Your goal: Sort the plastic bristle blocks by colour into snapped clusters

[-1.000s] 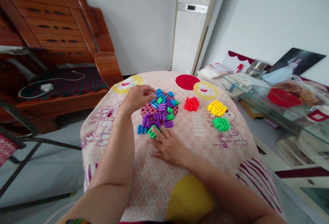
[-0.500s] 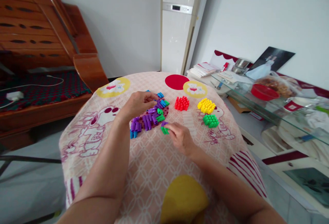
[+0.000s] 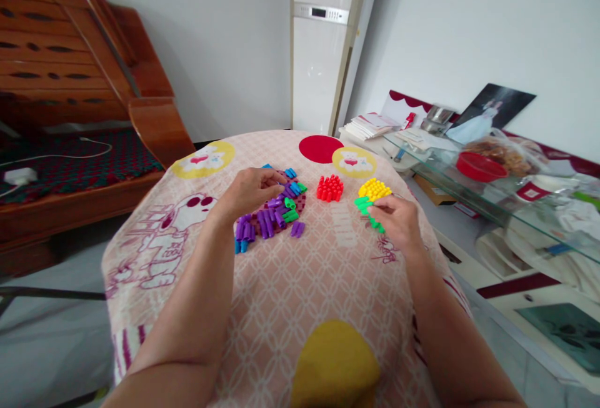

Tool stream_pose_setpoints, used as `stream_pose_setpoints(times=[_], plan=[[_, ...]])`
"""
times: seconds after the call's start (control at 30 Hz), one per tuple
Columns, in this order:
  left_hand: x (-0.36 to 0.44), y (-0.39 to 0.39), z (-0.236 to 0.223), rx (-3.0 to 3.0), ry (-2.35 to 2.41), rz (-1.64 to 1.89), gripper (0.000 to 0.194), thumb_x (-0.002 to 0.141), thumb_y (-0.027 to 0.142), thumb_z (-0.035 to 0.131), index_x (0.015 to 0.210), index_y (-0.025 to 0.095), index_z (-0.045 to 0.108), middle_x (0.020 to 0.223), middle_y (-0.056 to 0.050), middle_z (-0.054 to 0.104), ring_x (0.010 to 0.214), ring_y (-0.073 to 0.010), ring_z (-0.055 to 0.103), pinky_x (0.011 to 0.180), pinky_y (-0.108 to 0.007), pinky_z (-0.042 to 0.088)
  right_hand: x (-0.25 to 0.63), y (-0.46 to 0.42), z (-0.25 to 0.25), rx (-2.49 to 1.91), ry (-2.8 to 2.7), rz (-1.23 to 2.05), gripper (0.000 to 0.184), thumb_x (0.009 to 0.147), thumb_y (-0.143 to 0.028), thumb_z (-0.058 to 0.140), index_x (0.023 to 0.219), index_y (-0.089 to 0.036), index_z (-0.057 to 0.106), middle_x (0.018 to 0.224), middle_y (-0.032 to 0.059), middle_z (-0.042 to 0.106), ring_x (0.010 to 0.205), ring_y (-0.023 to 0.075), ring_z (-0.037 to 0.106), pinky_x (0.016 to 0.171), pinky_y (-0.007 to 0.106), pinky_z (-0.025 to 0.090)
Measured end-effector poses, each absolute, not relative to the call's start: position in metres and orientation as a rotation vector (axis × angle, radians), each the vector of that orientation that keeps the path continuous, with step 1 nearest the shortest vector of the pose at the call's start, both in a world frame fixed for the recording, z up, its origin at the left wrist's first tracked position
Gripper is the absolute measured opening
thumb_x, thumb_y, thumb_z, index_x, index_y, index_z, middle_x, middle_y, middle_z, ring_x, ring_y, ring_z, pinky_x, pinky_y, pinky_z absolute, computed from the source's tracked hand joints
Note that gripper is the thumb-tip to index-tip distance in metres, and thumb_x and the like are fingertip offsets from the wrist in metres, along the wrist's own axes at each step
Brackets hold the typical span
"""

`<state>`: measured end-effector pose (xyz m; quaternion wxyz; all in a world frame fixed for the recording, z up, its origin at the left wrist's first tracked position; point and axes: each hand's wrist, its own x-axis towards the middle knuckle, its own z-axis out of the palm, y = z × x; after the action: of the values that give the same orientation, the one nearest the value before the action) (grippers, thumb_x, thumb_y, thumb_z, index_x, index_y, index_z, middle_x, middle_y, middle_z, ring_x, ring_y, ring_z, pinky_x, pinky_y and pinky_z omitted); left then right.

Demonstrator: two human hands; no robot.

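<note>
- By the grip of the right hand [image 3: 399,220], a green piece [image 3: 363,202] is held, clamped between the thumb and fingers at the right side of the counter [image 3: 276,327].
- The green cluster [image 3: 376,225] is partly covered by that hand, with only a few of its parts left visible just beside the fingers.
- The yellow cluster [image 3: 375,189] is seen just behind the held part, too close for a gap to be told.
- The left hand [image 3: 252,189] is held at the far left edge of the mixed pile [image 3: 268,219], in which purple, blue and green parts are jumbled; whether its grip is apart or together cannot be told, since the fingertips are turned away.
- A purple piece [image 3: 297,229] is set apart on the near right side of the pile.
- The red cluster [image 3: 330,188] is placed between the pile and the yellow cluster, apart from both.
- The counter is covered by a patterned pink cloth [image 3: 281,283].
- At the right, a red bowl [image 3: 481,167] is seen on a glass shelf [image 3: 529,208].
</note>
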<state>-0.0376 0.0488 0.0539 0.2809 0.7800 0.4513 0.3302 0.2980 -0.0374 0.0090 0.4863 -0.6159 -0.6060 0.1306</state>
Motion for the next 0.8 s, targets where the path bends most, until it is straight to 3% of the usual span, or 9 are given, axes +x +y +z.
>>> stream_pose_setpoints(times=[0.1,0.23,0.5,0.8], plan=[[-0.037,0.049,0.053,2.081,1.214,0.890,0.027,0.074,0.032,0.066,0.095,0.018,0.076,0.070,-0.003,0.072,0.067,-0.0156,0.066,0.061,-0.025,0.050,0.350,-0.034,0.012,-1.677,-1.208,0.150,0.027,0.069,-0.040,0.070,0.077,-0.014,0.075,0.063,0.0055,0.070,0.061,0.0233,0.067,0.055,0.030,0.051],[-0.033,0.050,0.052,2.096,1.215,0.865,0.025,0.074,0.033,0.066,0.092,0.018,0.075,0.070,-0.002,0.071,0.069,-0.0157,0.066,0.063,-0.024,0.051,0.389,-0.032,0.002,-1.983,-1.181,-0.004,0.024,0.068,-0.037,0.067,0.072,-0.015,0.075,0.057,0.0076,0.069,0.063,0.0267,0.068,0.054,0.031,0.049],[-0.032,0.047,0.055,2.103,1.224,0.840,0.028,0.075,0.035,0.066,0.094,0.017,0.075,0.070,-0.002,0.071,0.067,-0.0157,0.066,0.062,-0.024,0.050,0.374,-0.028,-0.007,-2.286,-1.409,-0.102,0.019,0.070,-0.031,0.064,0.070,-0.016,0.076,0.069,0.0121,0.074,0.072,0.0276,0.068,0.062,0.032,0.045],[-0.040,0.055,0.049,2.141,1.288,0.836,0.031,0.076,0.035,0.063,0.098,0.018,0.076,0.071,-0.002,0.072,0.065,-0.0155,0.065,0.060,-0.024,0.048,0.374,-0.029,-0.011,-2.352,-1.546,-0.066,0.032,0.081,-0.035,0.053,0.059,-0.018,0.069,0.056,0.0089,0.065,0.060,0.0213,0.058,0.058,0.031,0.035]])
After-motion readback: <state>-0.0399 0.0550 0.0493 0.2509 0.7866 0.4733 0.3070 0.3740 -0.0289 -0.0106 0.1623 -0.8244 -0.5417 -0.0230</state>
